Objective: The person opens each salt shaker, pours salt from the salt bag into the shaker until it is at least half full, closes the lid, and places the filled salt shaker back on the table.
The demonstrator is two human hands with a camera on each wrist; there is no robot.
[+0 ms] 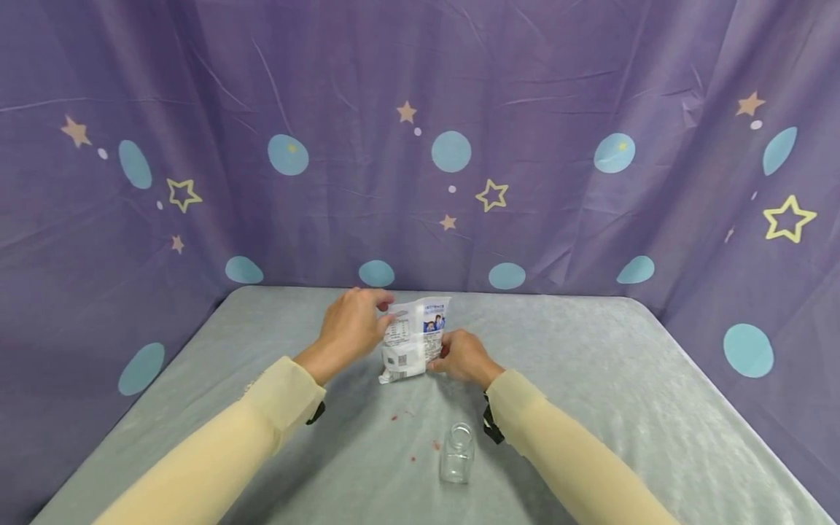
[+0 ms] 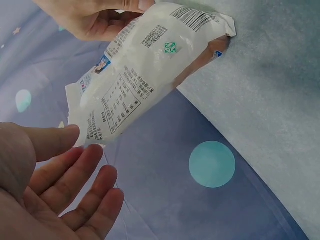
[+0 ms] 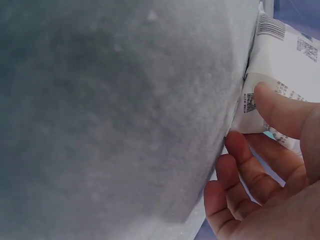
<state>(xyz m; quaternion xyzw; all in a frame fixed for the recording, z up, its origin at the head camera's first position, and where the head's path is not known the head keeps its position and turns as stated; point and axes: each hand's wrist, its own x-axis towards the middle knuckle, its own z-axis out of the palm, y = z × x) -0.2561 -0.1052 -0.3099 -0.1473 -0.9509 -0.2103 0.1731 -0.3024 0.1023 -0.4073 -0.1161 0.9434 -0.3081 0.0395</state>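
Note:
A white printed packet stands slightly tilted on the grey cloth. At its upper left corner is the left hand; in the left wrist view, thumb and forefinger of the left hand lightly pinch the edge of the packet, the other fingers loosely bent. The right hand grips the lower right side. In the right wrist view, the thumb of the right hand lies across the front of the packet, with the forefinger partly hidden behind it. Inside, the contents cannot be seen.
A clear glass jar is on the grey cloth, nearer the body than the packet and close to the right forearm. Small red marks dot the cloth beside it. A purple curtain surrounds the back and sides.

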